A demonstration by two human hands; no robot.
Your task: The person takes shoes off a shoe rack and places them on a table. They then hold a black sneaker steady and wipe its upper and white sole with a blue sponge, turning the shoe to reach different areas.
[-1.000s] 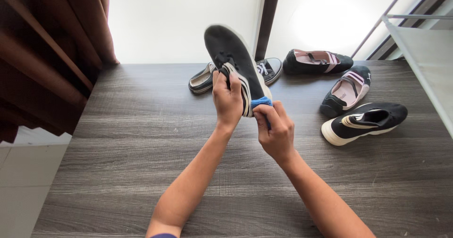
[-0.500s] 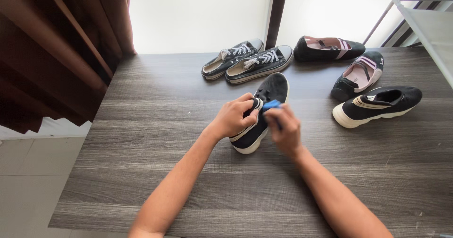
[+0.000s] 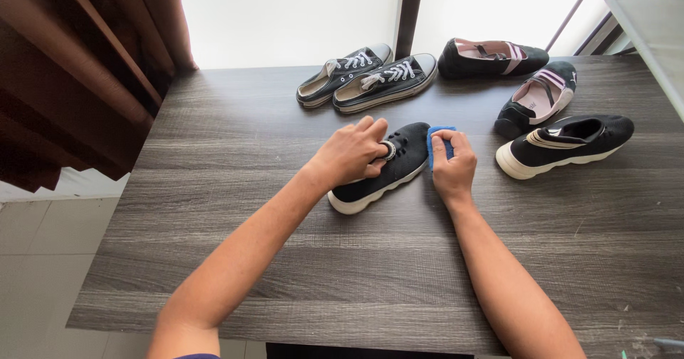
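Six shoes on the grey wood-grain floor [image 3: 214,245], counted as follows. One black knit shoe with a white sole [image 3: 381,170], lying sole-down at the middle, toe pointing away toward the upper right. Two black lace-up sneakers with white laces [image 3: 367,77], side by side and touching, beyond it near the bright window. Two black slip-ons with pink lining and straps [image 3: 516,70], at the far right, one lying crosswise, the other angled just below it. One more black knit shoe with a white sole and striped band [image 3: 566,145], right of the middle one, well apart from it.

Two bare hands, both at the middle shoe. Left hand [image 3: 353,152] laid over the shoe's opening, fingers curled and pinching the collar near the heel tab, thumb side toward the toe. Right hand [image 3: 452,163] closed around one small blue cloth or sponge [image 3: 440,137], fingers folded over it, pressing it against the toe end of the shoe. Cannot tell whether cloth or sponge.

One dark brown curtain [image 3: 78,67] hanging at the left edge, above pale floor tiles [image 3: 35,259]. One pale metal rack [image 3: 641,24] at the upper right corner, only partly in view.
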